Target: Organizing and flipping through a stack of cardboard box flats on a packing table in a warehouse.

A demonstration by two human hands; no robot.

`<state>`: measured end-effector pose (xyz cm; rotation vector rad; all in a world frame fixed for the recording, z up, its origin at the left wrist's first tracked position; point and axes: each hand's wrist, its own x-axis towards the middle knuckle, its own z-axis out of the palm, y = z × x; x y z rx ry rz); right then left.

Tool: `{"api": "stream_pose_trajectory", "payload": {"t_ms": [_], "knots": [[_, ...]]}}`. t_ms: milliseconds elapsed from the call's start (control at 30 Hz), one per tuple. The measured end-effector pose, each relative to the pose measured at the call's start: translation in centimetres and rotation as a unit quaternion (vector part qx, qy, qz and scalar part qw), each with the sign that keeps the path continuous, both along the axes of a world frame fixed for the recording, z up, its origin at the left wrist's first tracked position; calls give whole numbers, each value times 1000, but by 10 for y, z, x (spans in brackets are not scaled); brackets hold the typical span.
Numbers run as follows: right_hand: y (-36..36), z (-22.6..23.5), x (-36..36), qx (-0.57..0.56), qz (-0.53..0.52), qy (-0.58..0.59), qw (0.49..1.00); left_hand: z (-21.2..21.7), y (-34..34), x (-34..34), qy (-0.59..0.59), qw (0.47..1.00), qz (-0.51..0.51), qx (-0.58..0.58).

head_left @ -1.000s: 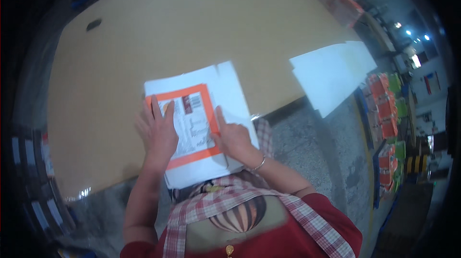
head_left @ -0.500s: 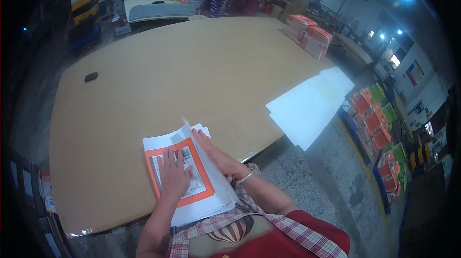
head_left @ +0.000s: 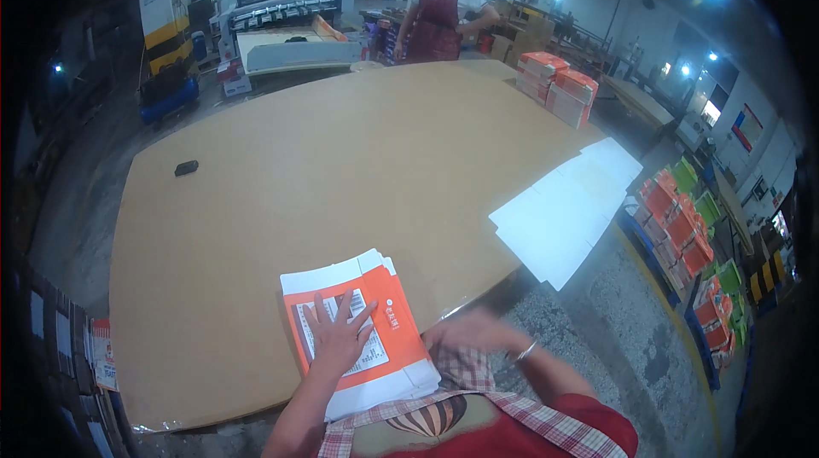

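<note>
A stack of flat orange-and-white printed carton blanks lies at the table's near edge, close to my body. My left hand rests flat on the top blank with its fingers spread, over a white printed panel. Just off the stack's right side is my right hand, smeared by motion, so its fingers cannot be made out. A bangle circles that wrist.
The brown table carries a small black object at left. White flat blanks overhang its right edge. Orange bundles stand at the far right corner. Behind is a person in an apron; loaded pallets sit at right.
My right hand has left the top blank's lifted right flap and moved right, toward my body. That flap now lies flat, showing its orange face. My left hand remains on the stack.
</note>
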<state>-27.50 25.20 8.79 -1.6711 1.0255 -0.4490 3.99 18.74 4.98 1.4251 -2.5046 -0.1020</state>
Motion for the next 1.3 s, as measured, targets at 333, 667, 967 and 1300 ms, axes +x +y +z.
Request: {"api": "stream_pose_trajectory", "payload": {"t_ms": [333, 667, 967, 1300], "knots": [[-24, -57, -234, -53, -236, 581, 777, 6, 0, -4, -25, 1000, 6, 10], [-41, 69, -104, -192, -380, 183, 886, -10, -4, -1, -8, 1000, 13, -10], [3, 61, 77, -88, -324, -204, 920, -13, -18, 22, 472, 868, 58, 142], [12, 0, 87, -83, -267, 197, 940, 7, -18, 13, 490, 827, 143, 235]]}}
